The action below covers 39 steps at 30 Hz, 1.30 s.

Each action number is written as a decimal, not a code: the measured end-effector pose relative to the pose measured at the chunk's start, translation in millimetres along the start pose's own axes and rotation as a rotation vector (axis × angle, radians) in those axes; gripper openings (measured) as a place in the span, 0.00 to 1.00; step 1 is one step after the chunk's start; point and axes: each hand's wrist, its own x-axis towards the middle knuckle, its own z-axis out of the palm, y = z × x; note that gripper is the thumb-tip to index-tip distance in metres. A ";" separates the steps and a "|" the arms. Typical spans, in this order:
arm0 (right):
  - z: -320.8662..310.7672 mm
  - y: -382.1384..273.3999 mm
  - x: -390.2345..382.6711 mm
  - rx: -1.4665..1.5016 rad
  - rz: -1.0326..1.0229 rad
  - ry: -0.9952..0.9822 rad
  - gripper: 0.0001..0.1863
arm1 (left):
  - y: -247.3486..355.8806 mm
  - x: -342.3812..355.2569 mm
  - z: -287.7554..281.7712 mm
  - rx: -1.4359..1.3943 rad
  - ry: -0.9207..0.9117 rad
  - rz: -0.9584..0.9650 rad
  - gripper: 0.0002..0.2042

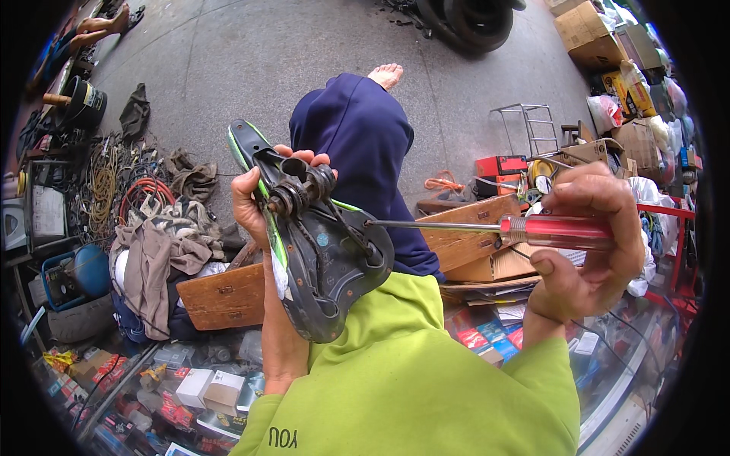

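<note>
Sitting above a grey concrete floor (228,53), a person in a lime-green shirt (411,365) and dark blue trousers (365,144) works on an upturned bicycle saddle (327,251), black with green edging. The saddle's long axis runs diagonally, its narrow nose pointing up and to the left, its broad rear down toward the shirt, its underside with rails and clamp (300,190) facing the camera. The left hand (255,197) wraps the saddle near the nose, the grip pressed together around it, fingertips showing over the clamp, so most of the saddle hangs below and to the right of the grip. The right hand (589,243) closes its grip around the red translucent handle of a screwdriver (487,226), whose steel shaft lies almost level, pointing left, its tip meeting the saddle's underside at the rear rails. Behind the saddle sits an open wooden box (228,292); what it holds is hidden. Under a glass counter (137,380) below lie small cardboard boxes and coloured packets. Cables and rags (152,220) are heaped at the left, cardboard cartons (593,34) at upper right.
</note>
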 end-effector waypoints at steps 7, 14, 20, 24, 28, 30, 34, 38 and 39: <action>-11.3 0.8 -2.5 -0.104 -0.072 -0.084 0.25 | 0.2 -0.1 -0.6 -0.018 -0.003 -0.005 0.23; 5.3 4.5 -7.5 -0.051 -0.081 0.034 0.26 | 0.8 -0.2 -1.6 0.001 -0.010 -0.010 0.23; 2.0 6.5 -0.3 0.037 -0.160 -0.080 0.25 | 0.8 -0.3 -1.3 -0.005 -0.003 -0.011 0.23; -0.4 0.8 -1.1 0.002 -0.129 -0.090 0.25 | 1.7 0.7 -2.0 0.003 -0.010 -0.024 0.23; -3.8 2.7 3.4 -0.048 -0.124 -0.149 0.29 | 0.8 0.5 -2.5 -0.009 -0.007 -0.017 0.23; 3.0 7.8 7.0 0.086 -0.151 -0.146 0.28 | 0.8 0.4 -2.4 -0.006 -0.010 -0.019 0.23; 0.7 11.7 7.5 0.132 -0.186 -0.170 0.26 | 0.8 1.3 -2.9 -0.010 -0.013 -0.026 0.23; -0.1 4.9 6.7 0.016 -0.162 -0.136 0.26 | 1.7 2.5 -3.9 0.018 -0.036 -0.033 0.23; 1.6 -0.4 7.4 -0.007 -0.129 -0.128 0.27 | 2.1 2.9 -4.5 0.020 -0.042 -0.035 0.23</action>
